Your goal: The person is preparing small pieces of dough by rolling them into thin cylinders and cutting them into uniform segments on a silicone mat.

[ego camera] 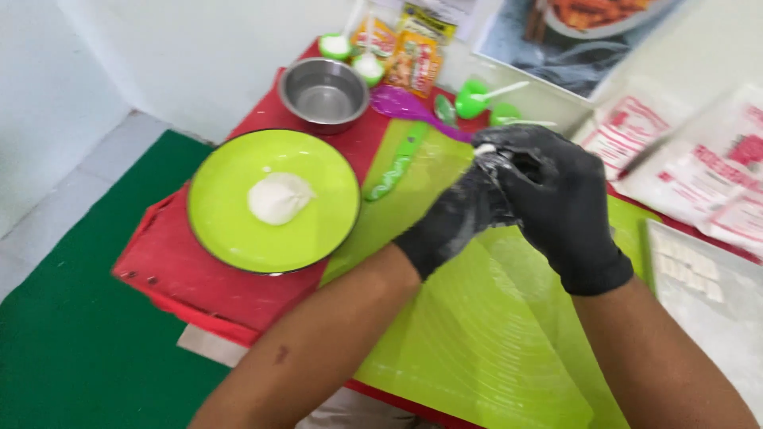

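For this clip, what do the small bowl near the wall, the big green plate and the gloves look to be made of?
Small bowl: apparently stainless steel, grey with soft metallic reflections.
Green plate: probably plastic or melamine, a uniform lime colour with a smooth, slightly glossy face; a white lump of dough lies on it.
Gloves on the left hand and right hand: thin black nitrile or latex by the look, clinging and wrinkled, dusted white.

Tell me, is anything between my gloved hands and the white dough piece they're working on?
Nothing visible. The left hand and right hand, both in black gloves, are pressed together over the green mat, with a small white dough piece showing at their fingertips. The hands hide most of it.
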